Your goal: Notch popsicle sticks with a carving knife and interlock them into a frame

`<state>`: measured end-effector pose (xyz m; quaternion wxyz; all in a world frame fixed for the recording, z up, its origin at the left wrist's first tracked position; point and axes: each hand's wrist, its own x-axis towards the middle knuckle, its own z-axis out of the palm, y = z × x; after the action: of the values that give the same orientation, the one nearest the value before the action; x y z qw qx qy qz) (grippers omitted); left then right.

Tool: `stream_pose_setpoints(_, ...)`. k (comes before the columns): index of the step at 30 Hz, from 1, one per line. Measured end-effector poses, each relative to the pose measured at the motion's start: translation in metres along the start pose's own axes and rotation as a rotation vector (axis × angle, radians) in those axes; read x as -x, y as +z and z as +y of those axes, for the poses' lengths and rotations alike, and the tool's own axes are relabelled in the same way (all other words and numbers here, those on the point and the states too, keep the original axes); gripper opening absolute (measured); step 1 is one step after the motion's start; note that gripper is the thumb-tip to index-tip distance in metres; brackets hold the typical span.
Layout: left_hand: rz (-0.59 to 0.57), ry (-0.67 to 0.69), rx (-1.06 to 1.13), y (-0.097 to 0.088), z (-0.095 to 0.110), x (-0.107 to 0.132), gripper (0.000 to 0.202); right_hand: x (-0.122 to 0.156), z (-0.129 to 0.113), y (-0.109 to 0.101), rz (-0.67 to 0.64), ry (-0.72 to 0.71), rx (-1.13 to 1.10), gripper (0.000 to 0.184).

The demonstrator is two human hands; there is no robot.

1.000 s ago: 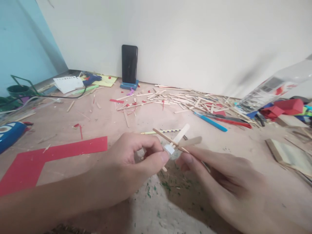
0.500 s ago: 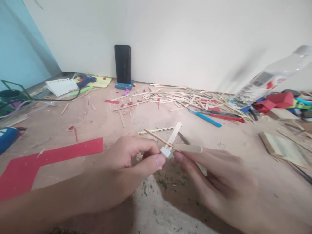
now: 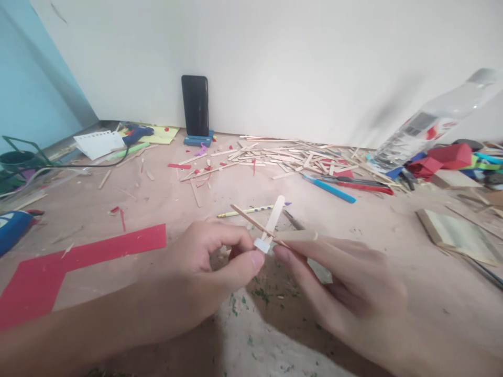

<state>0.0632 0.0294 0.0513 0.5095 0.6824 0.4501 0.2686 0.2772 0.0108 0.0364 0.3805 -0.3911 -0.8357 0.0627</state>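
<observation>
Between my hands is a small propeller-like piece of crossed wooden craft sticks (image 3: pixel 276 213) with a white block (image 3: pixel 261 245) at its near end. My left hand (image 3: pixel 212 262) pinches the white block between thumb and index finger. My right hand (image 3: pixel 338 283) has thumb and index finger closed on the stick blade (image 3: pixel 296 236) that points right. A thinner blade points up and left. Just behind the piece, a yellow pencil (image 3: pixel 251 210) lies on the table, and a dark-tipped tool (image 3: pixel 293 220) is partly hidden by my right hand.
A heap of craft sticks (image 3: pixel 283 157) spreads along the wall. Beyond are a phone (image 3: pixel 195 106) on a blue stand, a tilted plastic bottle (image 3: pixel 436 118), a blue cutter (image 3: pixel 330 189), and a wooden block (image 3: pixel 459 235). Red paper (image 3: pixel 113 246) lies left, near a glue gun (image 3: pixel 137 133).
The stick piece and both hands have shifted slightly left in view. The grip of each hand looks the same.
</observation>
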Motion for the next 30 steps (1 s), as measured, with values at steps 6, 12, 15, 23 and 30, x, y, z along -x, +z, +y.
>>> stream_pose_setpoints(6, 0.055, 0.101, -0.045, 0.002, -0.003, 0.0, 0.032, 0.0, 0.004, -0.002, -0.019, -0.029, -0.027, 0.018)
stream_pose_setpoints(12, 0.084, 0.088, -0.024, 0.005, -0.01, -0.001, 0.027, 0.002, 0.005, -0.005, -0.043, -0.051, -0.028, 0.022)
stream_pose_setpoints(15, 0.084, 0.078, 0.003, 0.005, -0.01, -0.001, 0.025, 0.002, 0.005, -0.003, -0.016, -0.04, -0.01, 0.02)
stream_pose_setpoints(23, 0.069, 0.116, -0.047, 0.001, -0.007, -0.006, 0.016, -0.004, 0.004, 0.0, 0.037, 0.164, -0.056, 0.019)
stream_pose_setpoints(30, 0.322, 0.239, -0.021, -0.013, -0.011, -0.014, 0.02, -0.048, 0.06, -0.014, 0.09, 0.419, 0.077, 0.027)
